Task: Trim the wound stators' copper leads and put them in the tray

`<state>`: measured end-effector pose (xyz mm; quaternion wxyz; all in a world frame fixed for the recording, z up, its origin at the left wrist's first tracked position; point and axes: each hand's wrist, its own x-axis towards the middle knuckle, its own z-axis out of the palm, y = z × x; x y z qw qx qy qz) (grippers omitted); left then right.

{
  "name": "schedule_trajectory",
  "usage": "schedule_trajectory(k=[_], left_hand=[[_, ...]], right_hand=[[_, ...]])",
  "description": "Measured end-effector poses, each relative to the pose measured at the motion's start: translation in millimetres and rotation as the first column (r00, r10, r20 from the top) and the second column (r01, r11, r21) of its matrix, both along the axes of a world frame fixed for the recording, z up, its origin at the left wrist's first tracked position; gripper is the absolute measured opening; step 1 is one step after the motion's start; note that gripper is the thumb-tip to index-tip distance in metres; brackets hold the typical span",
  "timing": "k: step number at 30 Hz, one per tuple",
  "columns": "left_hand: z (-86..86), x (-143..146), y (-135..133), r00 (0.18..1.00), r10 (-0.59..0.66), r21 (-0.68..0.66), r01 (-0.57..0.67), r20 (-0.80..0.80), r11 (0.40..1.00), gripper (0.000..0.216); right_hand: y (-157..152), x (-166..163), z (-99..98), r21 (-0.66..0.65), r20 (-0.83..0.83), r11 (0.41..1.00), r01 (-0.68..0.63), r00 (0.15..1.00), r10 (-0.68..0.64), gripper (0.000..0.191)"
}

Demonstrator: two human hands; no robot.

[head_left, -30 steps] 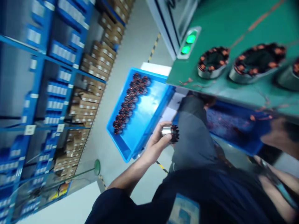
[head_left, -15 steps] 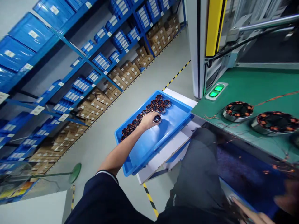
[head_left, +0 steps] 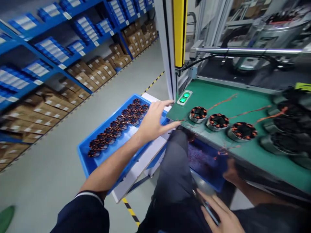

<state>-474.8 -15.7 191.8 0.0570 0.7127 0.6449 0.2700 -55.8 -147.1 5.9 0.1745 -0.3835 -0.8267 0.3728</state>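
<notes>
Left hand [head_left: 152, 122]: nothing in grip, thumb and fingers spread well apart, over the right side of the blue bin [head_left: 133, 130], tips by the left corner of the green tabletop [head_left: 216, 93]. Contact with the edge: can't tell. Right hand [head_left: 222, 212] near, below the tabletop, grip closed around a handheld tool [head_left: 212, 213]; tool type unclear, mostly covered by fingers.

Wound rings: three in a row on the tabletop, along the near edge, left ring [head_left: 198, 120], middle ring [head_left: 217, 128], right ring [head_left: 239, 138], set apart, orange leads running far and right. Dark blurred stack of rings [head_left: 279, 144] at far right. More small rings [head_left: 114, 127] packed along the bin's far left side. Lit green buttons [head_left: 185, 97] at tabletop's far left corner. Shelving with cartons [head_left: 94, 72] far left.
</notes>
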Motion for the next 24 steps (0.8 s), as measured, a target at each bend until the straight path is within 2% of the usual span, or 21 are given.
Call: schedule_trajectory(k=[1,4,7,9,11,12,13,15,16,17,18,19,22,24], left_hand=[[3.5,23.3,15.9,0.997,-0.072,-0.018,0.072,0.001,0.997,0.084],[1.5,70.0,63.6,0.991,-0.115,-0.138,0.105,-0.071,0.985,0.084],[-7.1,78.5,89.5,0.988,-0.117,-0.214,0.093,-0.102,0.972,0.063],[-10.2,70.4,85.9,0.996,-0.090,-0.161,0.086,-0.019,0.983,0.055],[-12.4,62.2,66.8,0.977,-0.062,-0.080,0.080,0.204,0.994,0.057],[-14.2,61.4,52.6,0.928,-0.063,-0.070,0.095,0.367,0.993,0.063],[-17.0,64.3,35.9,0.842,-0.080,-0.084,0.147,0.533,0.985,0.069],[-25.5,82.8,-3.0,0.600,-0.097,-0.126,0.319,0.794,0.939,0.079],[-30.9,97.7,-23.9,0.495,-0.054,-0.172,0.399,0.867,0.900,0.076],[-36.7,114.8,-44.6,0.433,0.021,-0.233,0.444,0.901,0.865,0.067],[-42.5,132.7,-63.9,0.417,0.066,-0.277,0.470,0.907,0.838,0.059],[-47.9,149.9,-80.6,0.443,0.057,-0.294,0.488,0.895,0.822,0.052],[-61.2,186.6,-109.8,0.546,-0.162,-0.198,0.541,0.822,0.818,0.052],[-67.0,195.7,-114.0,0.592,-0.298,-0.139,0.580,0.749,0.803,0.060]], right_hand=[[3.0,-3.7,11.0,-0.007,0.017,1.000,-0.008,1.000,0.009,0.046],[5.6,-11.3,43.1,-0.032,0.041,0.999,-0.002,0.999,0.003,0.048],[-1.4,-4.8,60.5,-0.090,0.040,0.994,0.054,0.998,-0.051,0.049],[-8.5,6.2,63.4,-0.130,0.031,0.983,0.128,0.992,-0.125,0.045],[-14.7,18.0,65.0,-0.177,0.005,0.958,0.226,0.973,-0.229,0.039],[-16.7,23.0,67.2,-0.202,-0.019,0.938,0.282,0.956,-0.291,0.038],[-17.5,26.9,71.1,-0.226,-0.047,0.915,0.335,0.934,-0.354,0.037],[-14.3,31.1,85.1,-0.248,-0.118,0.870,0.427,0.878,-0.464,0.038],[-10.2,31.3,94.8,-0.236,-0.157,0.856,0.459,0.851,-0.500,0.036],[-4.6,30.2,105.8,-0.210,-0.203,0.849,0.485,0.828,-0.523,0.034],[2.1,27.8,117.6,-0.177,-0.249,0.842,0.510,0.804,-0.540,0.031],[9.4,24.3,129.3,-0.136,-0.296,0.833,0.536,0.781,-0.550,0.029],[29.7,10.4,156.1,-0.081,-0.326,0.849,0.523,0.790,-0.518,0.043],[37.4,2.0,161.7,-0.075,-0.330,0.881,0.467,0.822,-0.464,0.035]])
